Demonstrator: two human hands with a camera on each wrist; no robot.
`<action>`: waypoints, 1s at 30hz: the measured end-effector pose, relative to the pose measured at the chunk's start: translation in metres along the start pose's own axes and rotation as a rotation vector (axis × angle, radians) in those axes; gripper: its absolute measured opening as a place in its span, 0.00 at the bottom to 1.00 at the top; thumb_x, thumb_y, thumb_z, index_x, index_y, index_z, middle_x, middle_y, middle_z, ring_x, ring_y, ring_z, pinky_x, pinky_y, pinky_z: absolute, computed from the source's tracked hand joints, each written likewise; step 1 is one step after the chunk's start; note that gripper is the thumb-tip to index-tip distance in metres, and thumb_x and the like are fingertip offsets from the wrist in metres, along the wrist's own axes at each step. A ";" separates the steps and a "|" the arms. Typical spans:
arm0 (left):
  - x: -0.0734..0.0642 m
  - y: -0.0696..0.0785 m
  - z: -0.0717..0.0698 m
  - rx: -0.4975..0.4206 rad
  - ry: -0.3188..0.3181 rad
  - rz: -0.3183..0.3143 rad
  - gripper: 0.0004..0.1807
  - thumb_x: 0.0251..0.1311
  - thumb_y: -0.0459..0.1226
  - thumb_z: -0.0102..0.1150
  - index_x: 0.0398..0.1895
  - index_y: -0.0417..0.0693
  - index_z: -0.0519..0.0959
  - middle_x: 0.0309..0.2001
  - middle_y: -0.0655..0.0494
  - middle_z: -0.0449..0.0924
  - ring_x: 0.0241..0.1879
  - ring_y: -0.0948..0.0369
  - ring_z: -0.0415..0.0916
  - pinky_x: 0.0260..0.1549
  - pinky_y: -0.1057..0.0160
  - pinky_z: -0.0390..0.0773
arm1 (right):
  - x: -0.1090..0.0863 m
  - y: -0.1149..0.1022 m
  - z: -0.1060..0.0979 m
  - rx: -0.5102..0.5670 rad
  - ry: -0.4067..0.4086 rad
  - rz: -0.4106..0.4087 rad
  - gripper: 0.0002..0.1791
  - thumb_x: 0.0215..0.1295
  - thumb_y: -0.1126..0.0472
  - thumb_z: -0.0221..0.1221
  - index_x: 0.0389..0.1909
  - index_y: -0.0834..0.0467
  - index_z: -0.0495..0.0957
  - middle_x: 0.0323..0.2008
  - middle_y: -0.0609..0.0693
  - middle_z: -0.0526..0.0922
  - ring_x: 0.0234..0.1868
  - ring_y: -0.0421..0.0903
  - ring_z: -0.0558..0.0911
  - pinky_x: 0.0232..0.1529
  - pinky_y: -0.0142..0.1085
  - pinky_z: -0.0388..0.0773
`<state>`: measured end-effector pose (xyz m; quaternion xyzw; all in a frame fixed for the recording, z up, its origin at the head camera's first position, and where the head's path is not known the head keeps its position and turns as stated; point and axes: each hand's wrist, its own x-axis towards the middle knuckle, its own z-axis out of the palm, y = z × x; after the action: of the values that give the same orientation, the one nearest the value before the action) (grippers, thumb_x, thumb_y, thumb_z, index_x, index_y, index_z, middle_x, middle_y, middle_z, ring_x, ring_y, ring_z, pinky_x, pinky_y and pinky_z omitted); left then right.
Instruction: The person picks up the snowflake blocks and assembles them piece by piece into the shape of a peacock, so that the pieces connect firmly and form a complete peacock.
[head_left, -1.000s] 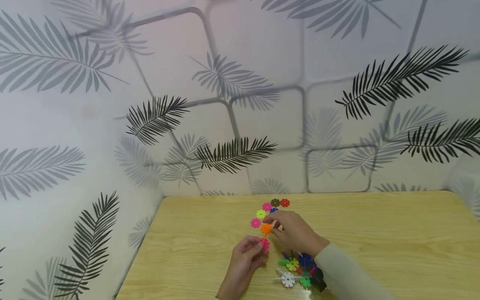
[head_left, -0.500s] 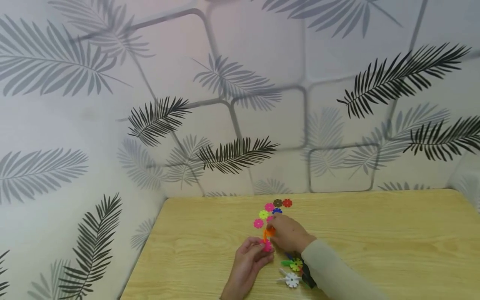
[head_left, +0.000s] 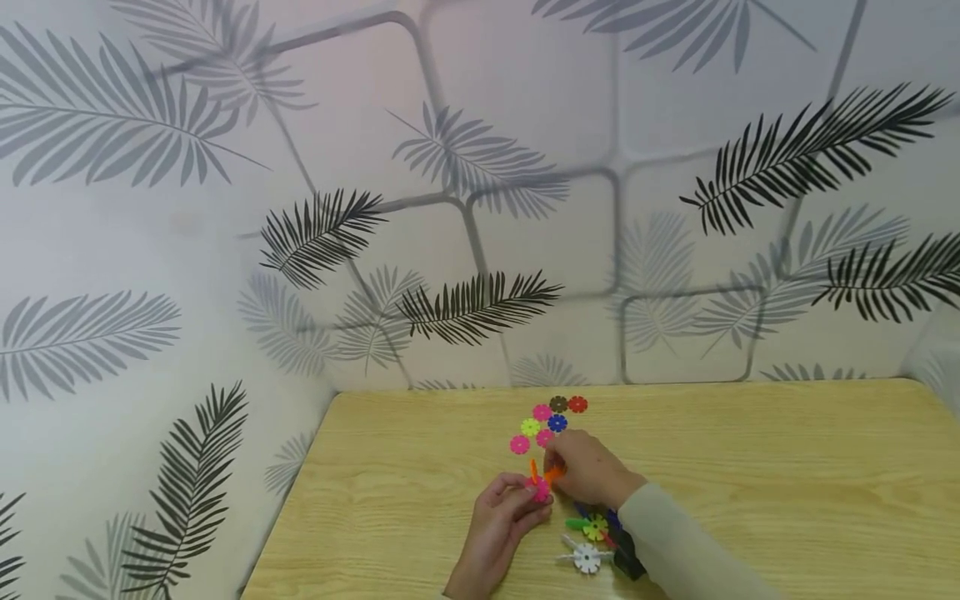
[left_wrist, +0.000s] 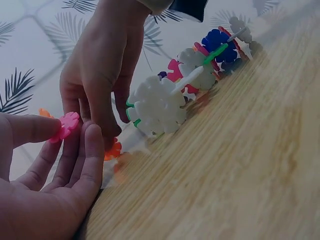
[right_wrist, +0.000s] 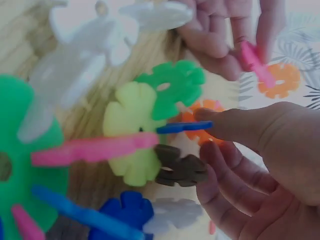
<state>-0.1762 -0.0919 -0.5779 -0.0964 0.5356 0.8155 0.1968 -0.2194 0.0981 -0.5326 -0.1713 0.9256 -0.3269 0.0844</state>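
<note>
"What is the left hand (head_left: 499,525) doing?"

"It reaches up from the bottom edge, thumb side uppermost, pinching a pink notched disc (head_left: 539,490) at its fingertips. Its other fingers extend below that disc."

"And just beyond that pinch?"

"An upright orange disc (head_left: 534,470), standing at the pink one's far edge. Farther out, past both grips, loose discs lie flat: three loose pink discs (head_left: 520,444), a yellow disc (head_left: 530,427), a blue disc (head_left: 557,423), a brown disc (head_left: 558,404) and a red disc (head_left: 577,404) (the red one is the farthest right of them)."

"Then the right hand (head_left: 588,467)?"

"Its back is up, its fingers slanting down and leftward. It grasps a second orange disc (head_left: 554,475), held just right of the left hand's pinch; whether that touches the pink disc cannot be told."

"Anything nearer than the right grip?"

"A white joined piece (head_left: 587,558) and a yellow-centred joined piece (head_left: 595,527) with a green part, both near the forearm. The pale sleeve (head_left: 686,537) slants off toward the lower right."
</note>
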 end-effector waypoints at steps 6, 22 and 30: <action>0.000 -0.003 0.000 -0.004 -0.012 0.007 0.04 0.74 0.30 0.61 0.46 0.48 0.81 0.42 0.56 0.92 0.45 0.60 0.90 0.51 0.61 0.91 | -0.018 -0.003 -0.011 0.061 0.022 -0.003 0.10 0.64 0.67 0.74 0.30 0.50 0.84 0.30 0.40 0.84 0.33 0.39 0.77 0.39 0.34 0.79; -0.004 -0.001 0.001 0.005 0.008 0.002 0.05 0.76 0.34 0.63 0.38 0.49 0.82 0.39 0.59 0.90 0.41 0.64 0.88 0.48 0.65 0.90 | -0.061 -0.017 -0.003 0.107 0.145 0.016 0.12 0.62 0.64 0.77 0.30 0.50 0.83 0.24 0.37 0.84 0.26 0.31 0.78 0.30 0.27 0.78; -0.004 -0.001 0.004 0.027 0.014 0.025 0.08 0.76 0.33 0.63 0.34 0.50 0.81 0.37 0.60 0.90 0.39 0.65 0.88 0.45 0.66 0.90 | -0.065 -0.020 0.006 0.077 0.212 0.015 0.14 0.59 0.67 0.78 0.29 0.50 0.82 0.24 0.37 0.85 0.25 0.29 0.77 0.29 0.25 0.78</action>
<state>-0.1723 -0.0883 -0.5756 -0.0925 0.5490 0.8101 0.1841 -0.1526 0.1038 -0.5215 -0.1254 0.9174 -0.3777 -0.0052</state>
